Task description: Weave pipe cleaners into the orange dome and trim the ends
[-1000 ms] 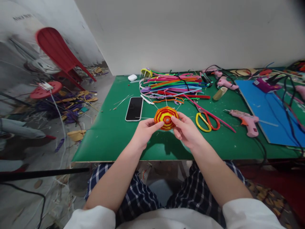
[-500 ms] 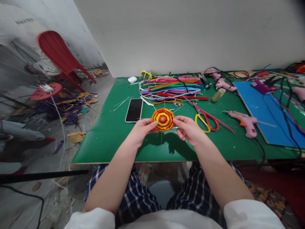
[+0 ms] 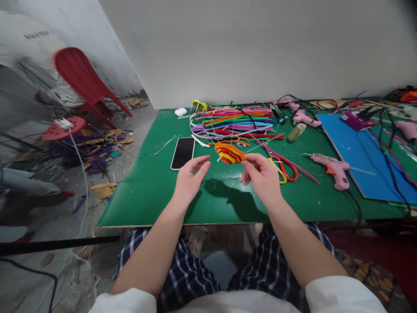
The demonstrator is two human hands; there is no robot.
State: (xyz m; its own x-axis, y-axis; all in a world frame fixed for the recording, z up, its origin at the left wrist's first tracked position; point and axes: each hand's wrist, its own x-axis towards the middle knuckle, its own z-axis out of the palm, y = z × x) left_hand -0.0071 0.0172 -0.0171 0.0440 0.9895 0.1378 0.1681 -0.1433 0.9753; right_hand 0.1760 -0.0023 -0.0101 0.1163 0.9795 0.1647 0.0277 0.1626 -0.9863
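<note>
Woven disc (image 3: 230, 153), orange, red and yellow rings: centre of frame, held tilted edge-on above the green table (image 3: 146, 191), with thin white spokes sticking out of its rim.

Right hand (image 3: 262, 176): thumb and fingertips pinched on the disc's right edge. It alone carries the disc.

Left hand (image 3: 189, 178): fingers spread and loose, just left of the disc and not touching it, as far as I can see.

Step in hand, my reading: the disc is being turned over or inspected between weaving passes. Any further weaving would call for a second grip on the left rim, to steady the spokes.

Containers: none I can make out. The coloured strips (image 3: 234, 119) lie in a loose pile above the disc. Phone (image 3: 183, 152) left of it, scissors (image 3: 283, 167) and pink glue gun (image 3: 329, 164) to the right, all lying directly on the table.
</note>
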